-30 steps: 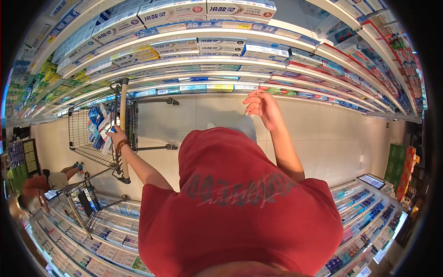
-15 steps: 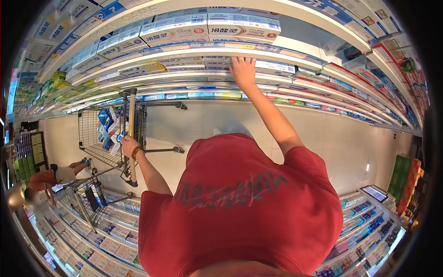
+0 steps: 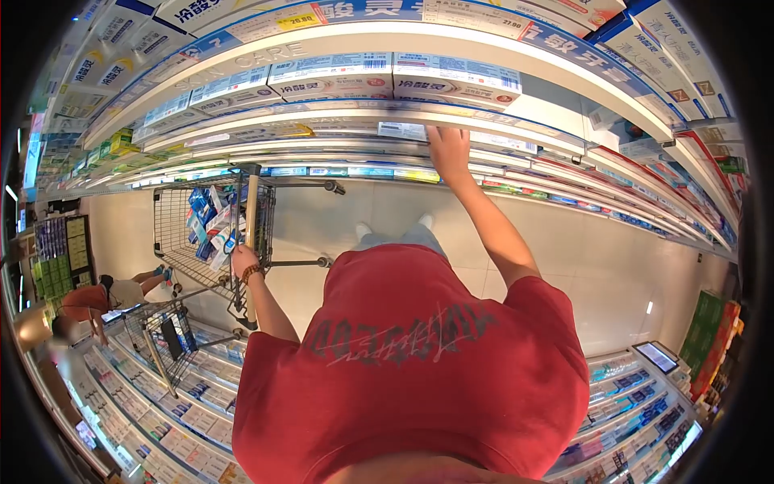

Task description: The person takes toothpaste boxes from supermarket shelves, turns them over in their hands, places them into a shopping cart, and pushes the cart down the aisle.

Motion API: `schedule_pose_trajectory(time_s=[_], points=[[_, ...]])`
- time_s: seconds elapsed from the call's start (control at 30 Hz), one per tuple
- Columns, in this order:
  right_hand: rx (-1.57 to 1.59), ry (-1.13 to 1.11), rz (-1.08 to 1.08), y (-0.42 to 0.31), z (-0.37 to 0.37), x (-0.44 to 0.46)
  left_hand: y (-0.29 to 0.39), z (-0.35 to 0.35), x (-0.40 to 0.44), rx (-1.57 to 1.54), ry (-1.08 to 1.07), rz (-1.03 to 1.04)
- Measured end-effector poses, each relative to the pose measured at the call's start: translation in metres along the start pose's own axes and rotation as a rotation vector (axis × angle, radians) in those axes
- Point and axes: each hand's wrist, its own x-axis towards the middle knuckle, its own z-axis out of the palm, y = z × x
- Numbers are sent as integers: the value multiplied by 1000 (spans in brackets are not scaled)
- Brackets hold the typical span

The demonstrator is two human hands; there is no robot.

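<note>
White box (image 3: 401, 130) at upper centre of the frame, just beside the fingers (image 3: 455, 139) of the right hand (image 3: 451, 157). Reach directed under the shelf lip (image 3: 363, 115); fingertips partly out of sight, so cannot tell whether wide, narrow or in grip. Good practice, as judged: keep the wrist low, knuckles off the lip, and take one box by its sides, without dragging its neighbours. Draw it out level and straight before lifting.

At left of the frame, left hand (image 3: 243, 260) at the handle (image 3: 253, 211) of the trolley (image 3: 173, 252); cannot tell how far closed. Advise steady contact there against rolling. Inside the trolley, loose packs (image 3: 211, 218), blue and white, at mixed angles. At lower left, another person (image 3: 85, 302) beside a second trolley (image 3: 153, 348); leave room on that side.
</note>
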Motion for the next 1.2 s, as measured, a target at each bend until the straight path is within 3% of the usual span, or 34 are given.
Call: schedule_pose_trajectory(time_s=[0.1, 0.2, 0.27, 0.33, 0.4, 0.43, 0.5, 0.67, 0.77, 0.87, 1.2], points=[[72, 40, 21, -24, -23, -14, -45, 26, 47, -14, -48, 113], [169, -115, 152, -61, -52, -36, 22, -33, -5, 307, 160, 232], [270, -140, 184, -92, -58, -39, 46, -48, -5, 114, 221, 344], [360, -204, 214, -128, -65, -30, 75, -49, 0, -208, 242, 601], [442, -302, 241, -169, -76, -13, 118, -62, -12, -441, -67, 842], [477, -298, 220, -187, -79, -2, 135, -68, -21, -573, -328, 900], [460, -291, 136, -219, -93, 26, 173, -102, -52, -693, -463, 1258], [350, -221, -54, -270, -132, 71, 192, -143, -53, -772, -624, 1584], [259, -113, -79, -281, -155, 85, 188, -161, -44, -853, -638, 1634], [371, 42, 27, -281, -162, 85, 181, -183, -42, -915, -686, 1596], [506, 145, 50, -297, -156, 80, 175, -201, -35, -965, -713, 1628]])
